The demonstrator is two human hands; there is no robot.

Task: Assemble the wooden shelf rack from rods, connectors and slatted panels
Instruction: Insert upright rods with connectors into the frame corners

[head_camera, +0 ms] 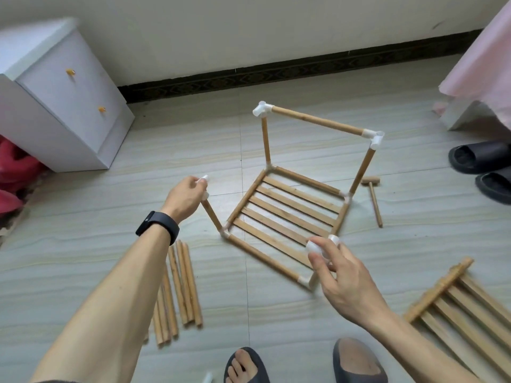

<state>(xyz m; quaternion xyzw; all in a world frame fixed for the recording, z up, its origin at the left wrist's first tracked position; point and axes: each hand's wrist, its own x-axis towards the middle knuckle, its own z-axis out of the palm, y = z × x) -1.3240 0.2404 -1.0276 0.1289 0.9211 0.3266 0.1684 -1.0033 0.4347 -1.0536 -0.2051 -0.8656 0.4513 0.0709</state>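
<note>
The partly built rack stands on the floor, its slatted panel (pixel 287 214) framed by rods and white corner connectors. Two far uprights carry a top rod (pixel 318 120) between white connectors (pixel 262 108) (pixel 375 138). My left hand (pixel 184 197) grips a white connector (pixel 204 180) on top of the near-left upright rod (pixel 212 214). My right hand (pixel 340 275) holds a white connector (pixel 318 247) above the near-right corner, whose short upright (pixel 313 277) is mostly hidden by my fingers.
Several loose rods (pixel 177 297) lie left of me. A second slatted panel (pixel 464 302) lies at right. A small wooden mallet (pixel 373 194) rests beside the rack. White drawer cabinet (pixel 63 95) at left, black slippers (pixel 481 167) and a pink cloth (pixel 481 59) at right.
</note>
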